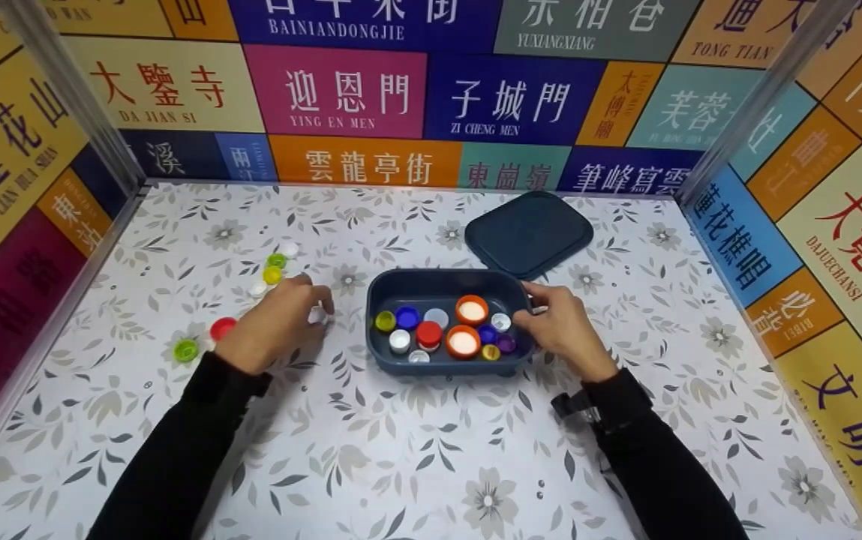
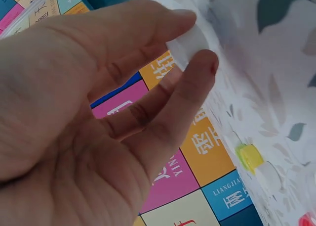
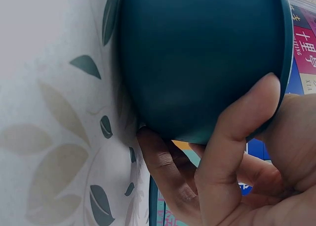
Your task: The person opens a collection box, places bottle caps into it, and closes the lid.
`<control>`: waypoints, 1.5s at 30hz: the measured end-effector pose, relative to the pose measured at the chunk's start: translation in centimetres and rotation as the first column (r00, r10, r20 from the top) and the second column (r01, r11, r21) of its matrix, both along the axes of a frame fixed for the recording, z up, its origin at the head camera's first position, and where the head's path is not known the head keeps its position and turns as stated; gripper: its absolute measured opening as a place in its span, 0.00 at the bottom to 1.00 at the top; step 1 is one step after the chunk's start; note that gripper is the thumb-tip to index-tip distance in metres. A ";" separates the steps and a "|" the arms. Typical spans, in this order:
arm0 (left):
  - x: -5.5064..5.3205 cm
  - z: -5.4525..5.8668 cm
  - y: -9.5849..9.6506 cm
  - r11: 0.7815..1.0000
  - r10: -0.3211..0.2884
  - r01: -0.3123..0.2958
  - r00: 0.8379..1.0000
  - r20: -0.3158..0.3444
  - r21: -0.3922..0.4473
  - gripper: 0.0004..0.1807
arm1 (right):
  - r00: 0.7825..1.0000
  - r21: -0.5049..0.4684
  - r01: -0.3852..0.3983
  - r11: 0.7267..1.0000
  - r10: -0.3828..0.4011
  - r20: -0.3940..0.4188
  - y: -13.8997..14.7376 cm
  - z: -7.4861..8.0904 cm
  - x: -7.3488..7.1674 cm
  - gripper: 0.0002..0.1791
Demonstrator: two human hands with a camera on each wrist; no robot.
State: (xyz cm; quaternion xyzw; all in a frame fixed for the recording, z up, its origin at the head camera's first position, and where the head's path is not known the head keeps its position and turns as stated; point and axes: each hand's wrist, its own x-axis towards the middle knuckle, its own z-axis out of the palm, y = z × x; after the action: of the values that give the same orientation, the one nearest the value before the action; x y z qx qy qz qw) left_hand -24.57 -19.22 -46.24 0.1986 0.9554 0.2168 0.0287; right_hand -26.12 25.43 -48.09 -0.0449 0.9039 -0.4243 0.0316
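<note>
My left hand is above the table, left of a dark blue plastic box. Between its thumb and a fingertip it pinches a white bottle cap, clear in the left wrist view. At the box's right end, my right hand holds the wall near the rim. The right wrist view shows its fingers against the outside of the box. Inside lie several caps, among them a red cap, an orange-rimmed cap and a blue cap.
Behind the box, toward the right, lies its dark lid. Loose caps lie near my left hand: a red cap, a green cap, a yellow cap and others. Printed panels wall the patterned table.
</note>
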 end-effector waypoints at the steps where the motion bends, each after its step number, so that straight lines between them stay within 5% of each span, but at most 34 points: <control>1: 0.0 0.1 0.1 1.000 0.001 -0.001 1.000 -0.008 0.003 0.13 | 1.000 -0.006 0.003 1.000 -0.003 0.003 0.0 0.0 0.0 0.36; 11: 0.4 1.2 1.7 0.999 -0.011 0.015 0.997 -0.082 0.048 0.14 | 1.000 -0.003 0.004 1.000 -0.004 -0.009 -0.1 0.1 0.2 0.36; 18: 0.7 2.3 3.7 0.995 -0.043 0.063 0.975 -0.216 0.083 0.13 | 1.000 0.007 -0.001 1.000 0.001 -0.019 -0.1 0.1 0.1 0.36; 26: 1.2 2.3 5.7 0.990 -0.079 0.110 0.956 -0.283 0.093 0.13 | 1.000 0.000 0.000 1.000 0.000 -0.001 -0.1 0.1 0.1 0.36; 36: 1.7 1.7 7.9 0.980 -0.138 0.172 0.949 -0.284 0.097 0.13 | 1.000 0.022 -0.002 1.000 0.002 -0.018 0.1 0.1 0.0 0.36; 45: 1.7 1.5 10.7 0.956 -0.279 0.291 0.937 -0.210 0.028 0.12 | 0.998 -0.064 -0.052 0.997 0.049 -0.051 0.8 -1.0 -0.7 0.37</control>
State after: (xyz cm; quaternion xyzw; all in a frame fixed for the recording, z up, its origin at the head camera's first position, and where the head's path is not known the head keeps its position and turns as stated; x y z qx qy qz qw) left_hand -22.88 -8.50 -44.75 0.3569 0.9076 0.2168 -0.0438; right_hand -26.86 26.22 -49.07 -0.0789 0.8886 -0.4515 0.0187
